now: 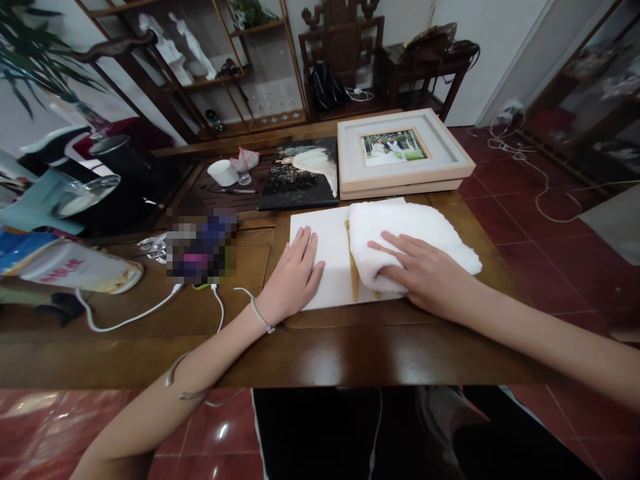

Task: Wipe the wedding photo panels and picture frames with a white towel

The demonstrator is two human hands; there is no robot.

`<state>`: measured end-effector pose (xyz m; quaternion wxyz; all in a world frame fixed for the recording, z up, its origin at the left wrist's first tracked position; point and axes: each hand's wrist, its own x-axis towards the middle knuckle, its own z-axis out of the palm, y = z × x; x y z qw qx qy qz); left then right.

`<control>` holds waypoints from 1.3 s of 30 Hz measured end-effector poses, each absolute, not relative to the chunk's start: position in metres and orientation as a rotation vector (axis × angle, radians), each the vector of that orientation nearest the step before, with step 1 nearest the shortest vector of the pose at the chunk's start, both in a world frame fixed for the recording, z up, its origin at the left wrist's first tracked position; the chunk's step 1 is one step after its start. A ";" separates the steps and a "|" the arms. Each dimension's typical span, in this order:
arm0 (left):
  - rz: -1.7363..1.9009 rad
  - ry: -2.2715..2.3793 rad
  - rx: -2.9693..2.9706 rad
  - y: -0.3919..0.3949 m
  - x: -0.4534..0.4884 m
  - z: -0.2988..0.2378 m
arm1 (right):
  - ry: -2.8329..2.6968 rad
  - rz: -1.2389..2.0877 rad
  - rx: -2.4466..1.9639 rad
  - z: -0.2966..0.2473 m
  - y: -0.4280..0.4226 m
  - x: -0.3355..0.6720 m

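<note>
A white flat board with a narrow gold-coloured strip lies near the table's front edge. My left hand rests flat on the board's left part, fingers stretched out and holding nothing. Over the board's right part spreads a fluffy white towel, which also reaches past the board onto the table. My right hand grips the towel's near side, one finger tucked into a fold. The towel covers part of the strip and whatever lies beneath it.
Behind the board are a dark photo panel and light wooden picture frames, stacked. A white cup stands at the back left. White cables run across the brown table beside a white container.
</note>
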<state>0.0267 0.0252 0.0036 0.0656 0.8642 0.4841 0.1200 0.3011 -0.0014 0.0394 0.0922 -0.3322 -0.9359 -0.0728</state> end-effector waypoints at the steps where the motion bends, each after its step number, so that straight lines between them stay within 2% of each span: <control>1: 0.361 1.460 2.607 0.025 0.027 0.004 | -2.777 -0.209 -0.981 0.039 -0.002 0.301; 39: 0.348 1.435 2.604 0.026 0.025 0.005 | -2.761 -0.216 -1.014 0.031 -0.006 0.300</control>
